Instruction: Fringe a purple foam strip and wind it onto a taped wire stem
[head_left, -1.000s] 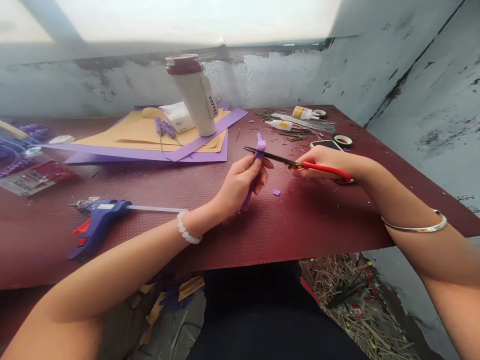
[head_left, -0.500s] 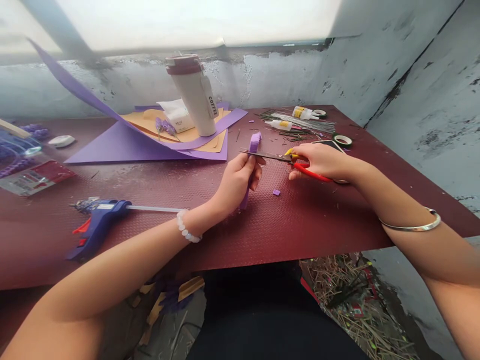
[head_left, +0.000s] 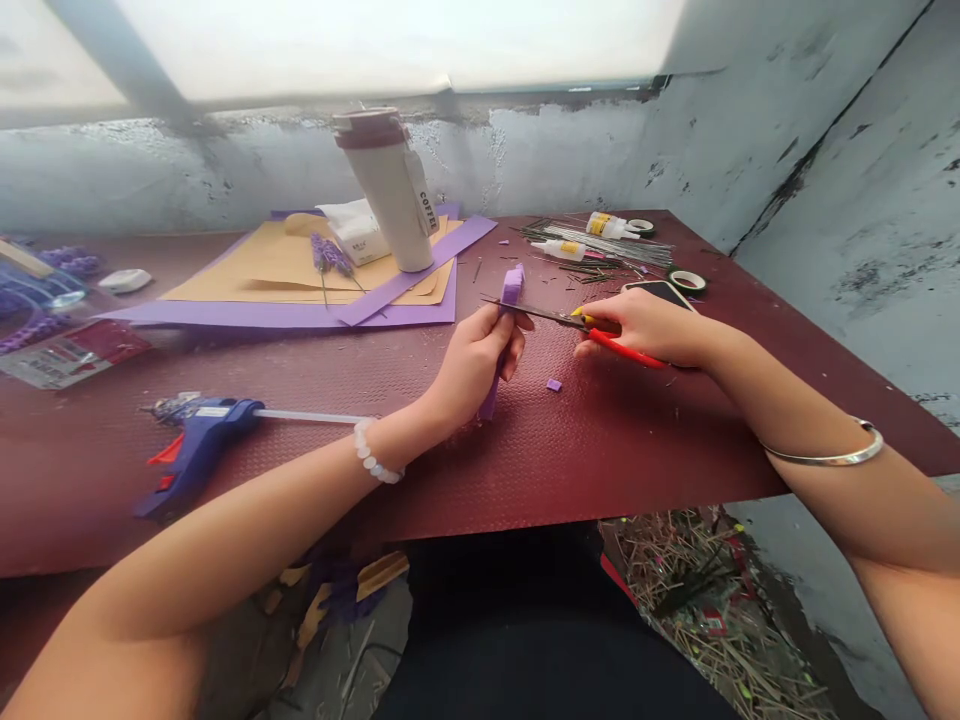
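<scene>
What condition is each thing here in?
Scissors: in right hand, blades across the purple strip.
Purple strip: in left hand, top bent.
Coffee cup: standing, lid on.
Glue gun: lying down, glue stick in.
Small bottles: lying down.
Tape rolls: lying flat.
Phone: flat, partly hidden.

Both forearms reach inward, the left hand pinching and the right hand curled, palm down.

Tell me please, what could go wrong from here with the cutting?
The scissors cross the purple strip right beside the fingers of the left hand, so a slip might nick them. A cut too deep may sever the strip. The glue gun lies near the left forearm; if it is hot, touching its nozzle could burn.
</scene>
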